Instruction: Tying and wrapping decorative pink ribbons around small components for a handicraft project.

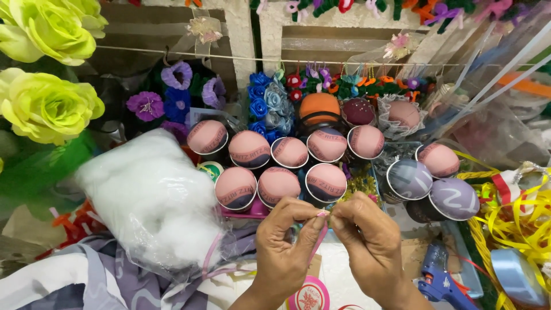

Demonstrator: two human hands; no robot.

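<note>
- The left hand [282, 252] and right hand [367, 244] meet fingertip to fingertip, both pinched shut on a thin pink strip [319, 236] that hangs between them
- Just behind the hands stands a cluster of round pink-topped containers [278, 185]
- Left of the containers lies a clear bag of white stuffing [152, 201]; further left, yellow-green fabric roses [49, 106]
- Right of the containers, two purple-topped ones [453, 198], then yellow ribbon [516, 224]
- A blue glue gun [439, 281] lies right of the right hand
- Blue fabric flowers [267, 109] sit behind the containers
</note>
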